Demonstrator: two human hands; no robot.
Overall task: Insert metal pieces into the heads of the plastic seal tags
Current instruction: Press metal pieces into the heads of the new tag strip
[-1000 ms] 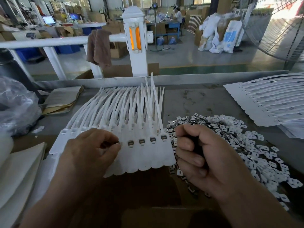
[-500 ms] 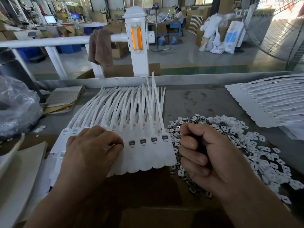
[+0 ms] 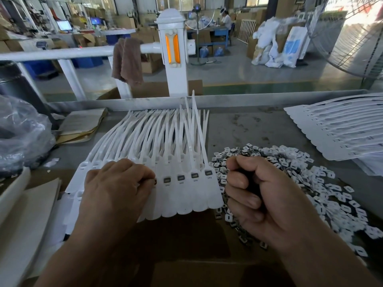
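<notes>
grey warehouse table [image 3: 248, 129]; left hand [image 3: 116, 189] fingers [image 3: 143, 172] pinch the seal tags [image 3: 186, 195], right hand [image 3: 263, 195] fisted, seemingly around metal pieces [image 3: 310, 177].

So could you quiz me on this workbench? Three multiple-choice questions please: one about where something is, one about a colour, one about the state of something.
1. Where does the loose pile of metal pieces lie?
A. left of the row of seal tags
B. right of the row
C. on the floor

2. What colour is the towel hanging on the rail?
A. blue
B. brown
C. yellow

3. How is the right hand held?
A. flat on the table
B. curled into a fist
C. pointing one finger

Answers:
1 B, the pile spreads to the right of the tags, by the right hand.
2 B, the cloth draped over the white rail is brown.
3 B, its fingers curl round a dark thing.
</notes>
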